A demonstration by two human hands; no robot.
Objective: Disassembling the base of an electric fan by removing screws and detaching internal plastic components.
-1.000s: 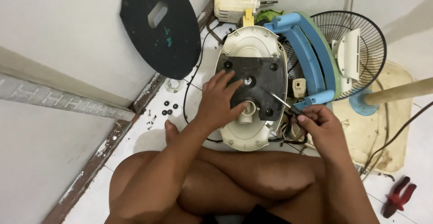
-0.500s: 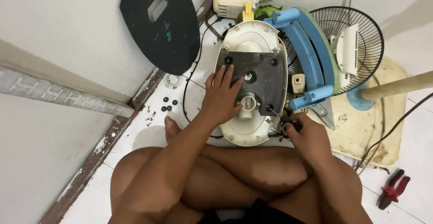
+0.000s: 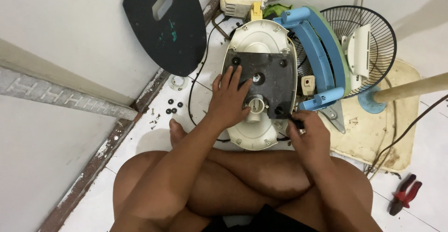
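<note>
Left hand [image 3: 229,97] lies flat, fingers spread, on the dark plate [image 3: 261,80] of the cream fan base [image 3: 254,134]; nothing gripped. Right hand [image 3: 305,131] is closed narrow around a dark tool [image 3: 285,115], tip at the plate's near right corner, right at that grip. Base's long axis runs away from the body. Right hand is nearer the corner. Count: one base, one plate, one tool, red pliers [image 3: 404,194] well off right

Bare arms, no sleeves, bare legs and a bare foot [image 3: 175,131], dark shorts [image 3: 261,220] at 6 o'clock, ring on right hand [image 3: 310,136].
</note>
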